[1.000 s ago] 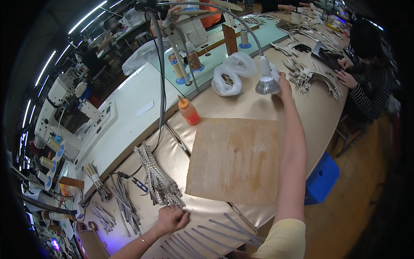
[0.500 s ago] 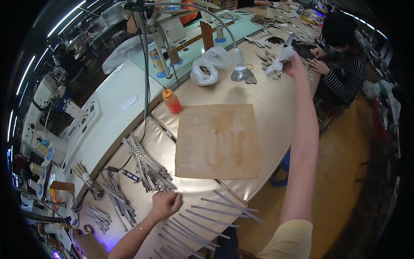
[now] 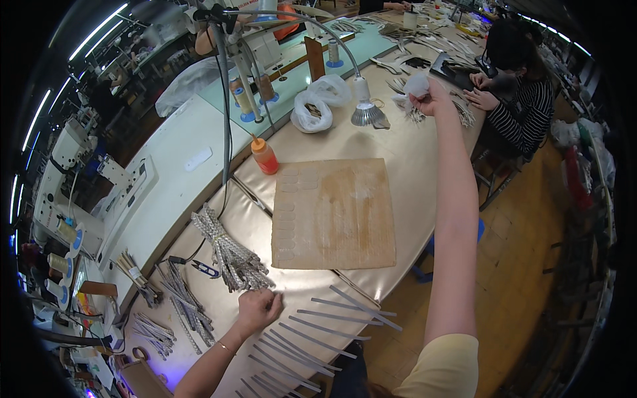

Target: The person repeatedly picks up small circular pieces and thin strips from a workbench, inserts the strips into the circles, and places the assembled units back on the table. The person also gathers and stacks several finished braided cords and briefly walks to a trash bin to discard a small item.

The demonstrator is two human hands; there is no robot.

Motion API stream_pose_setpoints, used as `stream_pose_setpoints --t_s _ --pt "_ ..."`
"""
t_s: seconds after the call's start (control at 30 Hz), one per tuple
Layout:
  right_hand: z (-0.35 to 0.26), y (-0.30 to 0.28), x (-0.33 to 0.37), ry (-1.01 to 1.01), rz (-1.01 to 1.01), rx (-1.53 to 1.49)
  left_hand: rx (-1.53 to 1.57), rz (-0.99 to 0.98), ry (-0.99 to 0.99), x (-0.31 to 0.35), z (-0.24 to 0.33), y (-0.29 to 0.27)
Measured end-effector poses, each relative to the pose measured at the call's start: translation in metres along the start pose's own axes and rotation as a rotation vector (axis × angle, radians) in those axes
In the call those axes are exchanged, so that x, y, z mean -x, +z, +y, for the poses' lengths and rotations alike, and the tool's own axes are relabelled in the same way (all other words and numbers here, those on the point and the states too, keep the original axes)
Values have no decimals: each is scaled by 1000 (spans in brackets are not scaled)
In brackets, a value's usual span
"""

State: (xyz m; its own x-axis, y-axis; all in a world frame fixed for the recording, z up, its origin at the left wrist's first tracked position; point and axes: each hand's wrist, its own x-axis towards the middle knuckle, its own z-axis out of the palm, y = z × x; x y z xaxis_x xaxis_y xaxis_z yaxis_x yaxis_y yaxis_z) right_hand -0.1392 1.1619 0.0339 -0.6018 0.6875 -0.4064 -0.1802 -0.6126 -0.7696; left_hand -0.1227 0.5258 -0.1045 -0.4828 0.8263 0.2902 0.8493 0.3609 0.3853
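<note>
My right arm reaches far out over the table, and my right hand (image 3: 431,99) is closed around a crumpled white wad (image 3: 417,86), cloth or thin plastic, I cannot tell which. Beneath and beside it lie pale strips (image 3: 462,113). My left hand (image 3: 259,310) rests on the table with its fingers curled in; whatever they may hold is hidden. Just beyond that hand lies a tied bundle of grey-white braided cords (image 3: 232,252). Loose flat grey strips (image 3: 318,338) are spread to its right along the table edge.
A stained cardboard sheet (image 3: 335,215) lies mid-table, with an orange-capped bottle (image 3: 265,158) at its corner. Beyond stand a lamp (image 3: 367,113) and a plastic bag (image 3: 311,111). Small thread snips (image 3: 205,268) lie left of the bundle. A co-worker (image 3: 521,86) sits at far right.
My right hand has come slightly left and nearer with the white wad. The left hand stays beside the braided bundle. The view has shifted a little.
</note>
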Motion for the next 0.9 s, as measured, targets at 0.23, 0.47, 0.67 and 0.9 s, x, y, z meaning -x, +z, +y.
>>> stream_pose_setpoints --t_s 0.23,0.47,0.67,0.9 --pt "18 18 -34 -508 80 834 -9 -5 8 0 0 -1" --pt "79 1 -19 -997 311 2150 17 -15 -4 -2 3 -1" --pt "87 -60 66 -1122 226 1846 -29 -93 -73 4 2 0" --pt "230 -313 324 -963 454 1359 -154 -180 -36 0 5 2"
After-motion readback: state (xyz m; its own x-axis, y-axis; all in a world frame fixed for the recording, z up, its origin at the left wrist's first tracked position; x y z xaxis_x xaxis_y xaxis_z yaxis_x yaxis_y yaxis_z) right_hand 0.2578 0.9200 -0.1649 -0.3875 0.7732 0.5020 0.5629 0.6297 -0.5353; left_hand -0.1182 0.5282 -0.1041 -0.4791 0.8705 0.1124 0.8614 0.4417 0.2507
